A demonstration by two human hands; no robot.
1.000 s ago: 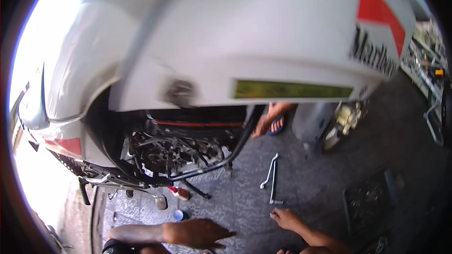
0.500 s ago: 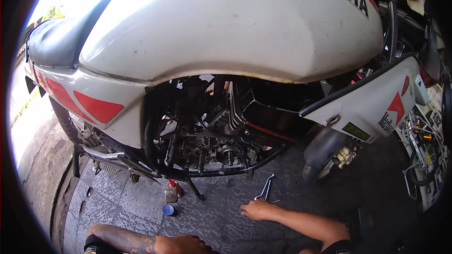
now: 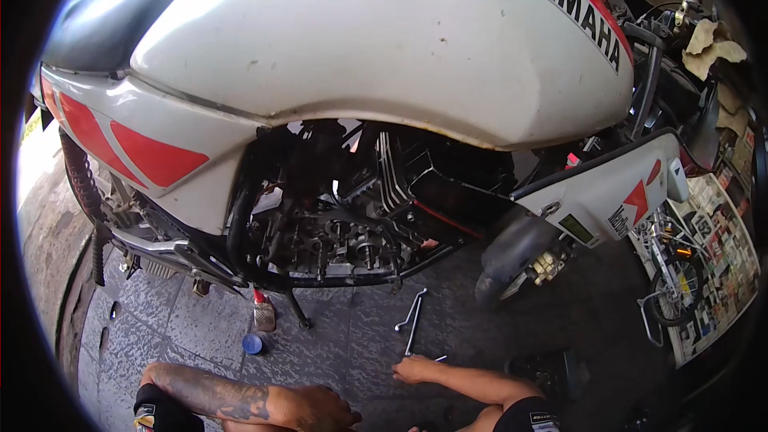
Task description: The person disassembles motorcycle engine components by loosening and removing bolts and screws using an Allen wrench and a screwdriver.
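Metal tools (image 3: 414, 326) on mottled tiles (image 3: 204, 312).

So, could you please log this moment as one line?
left hand: low in view, grip unclear | right hand: by metal tools on floor, grip unclear | motorcycle: engine parts exposed

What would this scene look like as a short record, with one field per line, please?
vehicle: white motorcycle with red markings, lettered YAMAHA
engine: dark metal engine, exposed below the tank
left hand: low in view, apart from the tools; grip hidden
right hand: beside the lower end of the long silver metal tools; contact unclear
floor: dark grey tiled floor, with a small round blue object left of the tools
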